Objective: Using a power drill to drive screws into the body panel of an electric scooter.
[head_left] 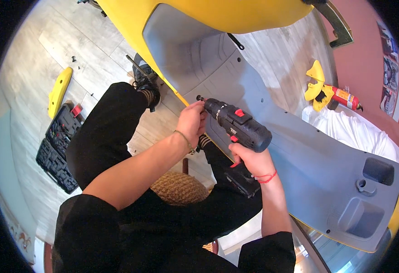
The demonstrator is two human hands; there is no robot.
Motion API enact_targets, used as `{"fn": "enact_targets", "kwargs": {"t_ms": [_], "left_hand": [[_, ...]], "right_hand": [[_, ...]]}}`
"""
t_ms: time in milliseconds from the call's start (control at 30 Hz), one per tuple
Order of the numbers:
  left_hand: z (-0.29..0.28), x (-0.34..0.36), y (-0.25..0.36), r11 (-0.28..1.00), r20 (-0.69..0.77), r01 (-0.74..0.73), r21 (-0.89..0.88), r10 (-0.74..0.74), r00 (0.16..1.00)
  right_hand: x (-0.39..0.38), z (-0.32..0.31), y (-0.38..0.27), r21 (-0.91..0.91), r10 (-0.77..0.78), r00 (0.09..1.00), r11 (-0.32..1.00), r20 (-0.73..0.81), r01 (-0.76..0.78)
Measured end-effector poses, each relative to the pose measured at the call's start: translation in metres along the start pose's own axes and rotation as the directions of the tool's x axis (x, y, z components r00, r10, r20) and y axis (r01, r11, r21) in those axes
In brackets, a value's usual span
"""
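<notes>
We grip the black cordless drill (238, 127) by its handle with our right hand (249, 159), its tip set against the grey scooter panel (299, 150). Our left hand (191, 122) closes its fingers around the front of the drill. An open tool case (58, 148) lies on the floor well to our left.

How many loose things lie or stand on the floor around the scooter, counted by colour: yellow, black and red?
Yellow: 2, a long panel at left and a curved part at right
Black: 1, the open tool case
Red: 1, the fire extinguisher
Total: 4
</notes>
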State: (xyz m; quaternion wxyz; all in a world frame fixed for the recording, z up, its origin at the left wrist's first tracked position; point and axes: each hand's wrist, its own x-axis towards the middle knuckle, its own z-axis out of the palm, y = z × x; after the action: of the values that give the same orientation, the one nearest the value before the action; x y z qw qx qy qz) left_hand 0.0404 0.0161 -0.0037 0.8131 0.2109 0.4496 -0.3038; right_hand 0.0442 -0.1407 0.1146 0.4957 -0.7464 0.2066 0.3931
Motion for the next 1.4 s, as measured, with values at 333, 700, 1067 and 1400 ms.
{"fn": "enact_targets", "kwargs": {"t_ms": [333,700,1067,1400], "left_hand": [[-0.002,0.009,-0.003,0.991,-0.017,-0.024,-0.130,0.022,1.000],[0.002,-0.004,-0.011,0.999,-0.147,-0.041,0.025,0.044,0.988],[-0.001,-0.024,-0.032,0.965,-0.089,0.071,0.252,-0.050,0.995],[-0.013,-0.033,-0.046,0.923,-0.104,0.185,0.337,-0.159,0.982]], "right_hand": [[0.023,-0.012,-0.033,-0.089,0.115,0.989,0.990,0.091,-0.107],[0.032,-0.001,-0.039,-0.217,0.151,0.984,0.968,0.098,-0.127],[0.005,-0.019,-0.013,0.014,0.114,0.993,0.993,0.026,-0.114],[0.013,-0.016,0.007,0.090,0.047,0.996,0.994,0.079,-0.054]]}}
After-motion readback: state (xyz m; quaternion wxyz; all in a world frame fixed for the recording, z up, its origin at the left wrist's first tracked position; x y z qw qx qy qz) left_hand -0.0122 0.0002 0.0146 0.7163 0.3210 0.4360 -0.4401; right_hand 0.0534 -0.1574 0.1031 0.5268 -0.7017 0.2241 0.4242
